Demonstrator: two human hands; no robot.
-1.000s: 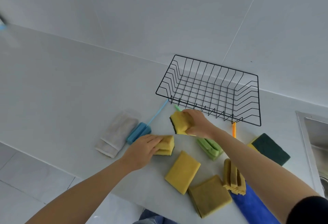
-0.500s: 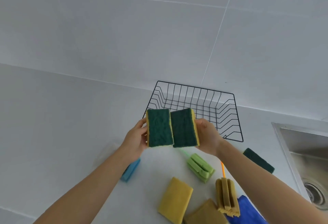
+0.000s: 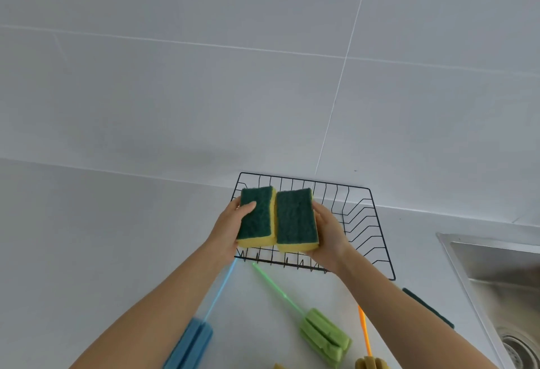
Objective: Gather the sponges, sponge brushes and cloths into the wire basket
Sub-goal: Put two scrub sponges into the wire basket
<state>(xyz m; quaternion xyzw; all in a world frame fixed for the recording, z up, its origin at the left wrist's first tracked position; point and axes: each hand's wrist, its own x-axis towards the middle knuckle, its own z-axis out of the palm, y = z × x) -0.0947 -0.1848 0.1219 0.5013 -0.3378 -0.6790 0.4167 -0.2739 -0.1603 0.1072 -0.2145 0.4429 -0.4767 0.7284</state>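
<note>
A black wire basket (image 3: 368, 224) stands on the white counter against the tiled wall. Over it my left hand (image 3: 229, 231) grips a yellow sponge with a green scouring face (image 3: 258, 216). My right hand (image 3: 328, 232) grips a second, like sponge (image 3: 295, 219), pressed side by side against the first. On the counter in front of the basket lie a blue sponge brush (image 3: 191, 345), a green sponge brush (image 3: 324, 336) and an orange-handled sponge brush (image 3: 364, 330). A dark green scouring pad (image 3: 429, 308) lies right of my right arm.
A steel sink (image 3: 496, 284) with a drain is sunk into the counter at the far right. The tiled wall rises right behind the basket. A yellow corner of another sponge (image 3: 279, 366) shows at the bottom edge.
Both hands lifted a sponge off the counter, turned the green faces up and carried them forward over the basket. The view has tilted up, so the cloths have dropped out of sight.
</note>
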